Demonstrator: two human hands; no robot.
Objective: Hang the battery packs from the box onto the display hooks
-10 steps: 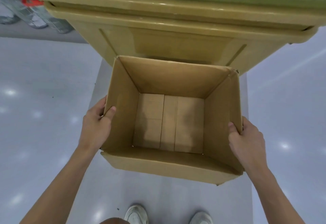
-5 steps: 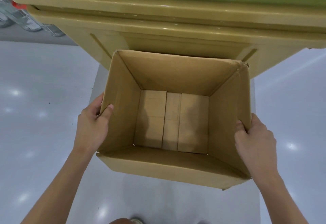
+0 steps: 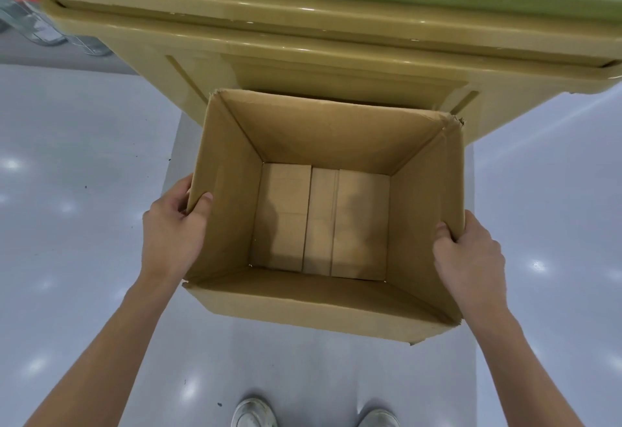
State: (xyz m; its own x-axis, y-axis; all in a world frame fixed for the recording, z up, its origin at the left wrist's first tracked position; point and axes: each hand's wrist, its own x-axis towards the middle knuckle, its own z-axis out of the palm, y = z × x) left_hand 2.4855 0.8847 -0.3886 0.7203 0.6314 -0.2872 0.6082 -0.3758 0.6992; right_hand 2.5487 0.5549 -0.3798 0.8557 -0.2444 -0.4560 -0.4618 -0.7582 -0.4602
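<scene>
The cardboard box (image 3: 323,221) is sitting at the centre of the view, open top facing straight up at the camera, its longer side running roughly from 9 o'clock to 3 o'clock. Its floor is showing only bare flaps. No battery packs are visible inside, and no display hooks are appearing anywhere in view.

The left hand (image 3: 173,231) is gripping the box's 9 o'clock wall, thumb curled over the rim to the inside, remaining fingers wrapped on the outer face. The right hand (image 3: 471,258) is clamping the 3 o'clock wall near the closer corner, fingers hooked over the rim. Both hands are closed on cardboard.

The box appears to be held clear of the pale floor (image 3: 67,224), though contact underneath cannot be confirmed. At 12 o'clock its far wall is lying close to a tan plastic bin (image 3: 319,56), and whether the two are touching cannot be told. Two shoes (image 3: 254,415) are showing at 6 o'clock.

Judgement: hanging appears complete and the step in hand is moving the emptied box. Recommendation: keep it level, grip evenly on both walls, avoid crushing the torn rim, and watch the bin's edge.
</scene>
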